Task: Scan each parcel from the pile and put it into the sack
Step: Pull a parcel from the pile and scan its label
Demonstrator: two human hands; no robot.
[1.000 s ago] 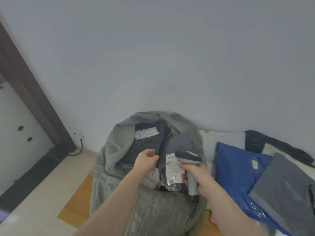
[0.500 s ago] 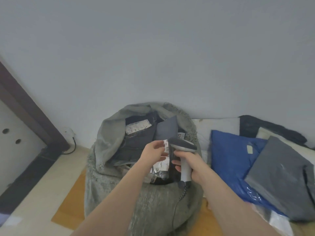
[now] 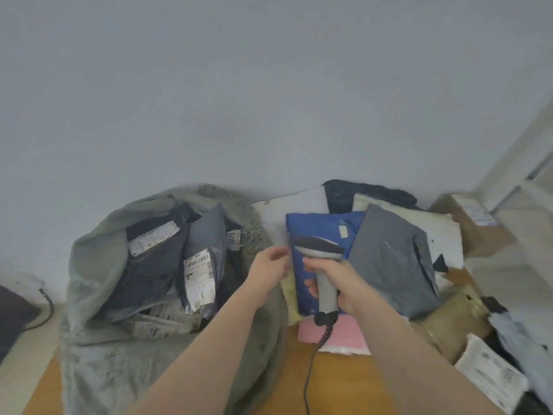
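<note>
Your right hand (image 3: pixel 335 280) is wrapped around the handle of the scanner (image 3: pixel 321 265), and your left hand (image 3: pixel 267 269) is empty, with its fingers loosely bent, between the sack (image 3: pixel 98 295) and the blue parcel (image 3: pixel 317 232). The blue parcel lies on top of the pile, partly under a grey parcel (image 3: pixel 392 259). If you pull the blue one with one hand, I think the grey one may slide off. The scanner cable (image 3: pixel 308 375) hangs in front of the pile and could catch a parcel. The sack looks quite full, so a parcel dropped near its edge may fall out.
</note>
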